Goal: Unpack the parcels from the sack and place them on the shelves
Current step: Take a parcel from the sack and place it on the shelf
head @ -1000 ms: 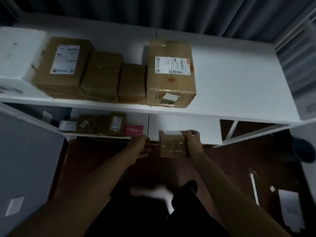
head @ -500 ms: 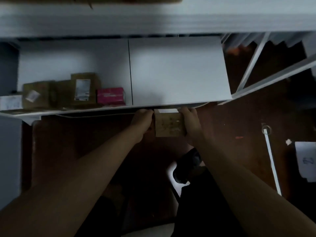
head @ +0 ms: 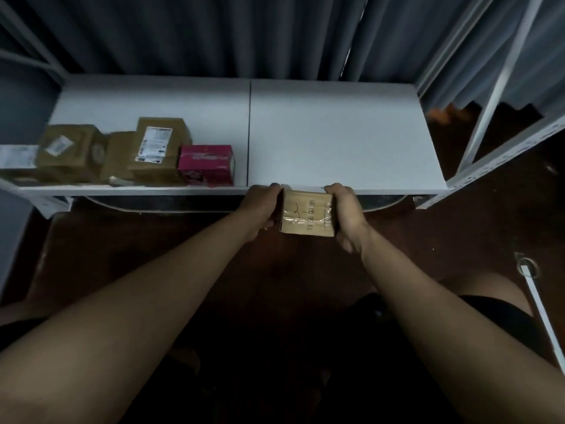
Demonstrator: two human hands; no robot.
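A small taped cardboard parcel (head: 306, 213) is held between both hands just in front of the lower white shelf (head: 336, 148), its far end at the shelf's front edge. My left hand (head: 260, 206) grips its left side and my right hand (head: 347, 211) grips its right side. On the shelf's left half stand several brown parcels (head: 159, 148) and a pink box (head: 206, 165). No sack is in view.
The right half of the shelf is bare white board. A white metal upright (head: 495, 96) and perforated rail (head: 504, 154) frame the shelf's right end. Grey curtain hangs behind. A white strip (head: 541, 310) lies on the dark floor at right.
My view has dropped from the upper shelf to the lower one, now seen from nearer. Both hands still hold the small parcel, which has come up to the lower shelf's front edge.
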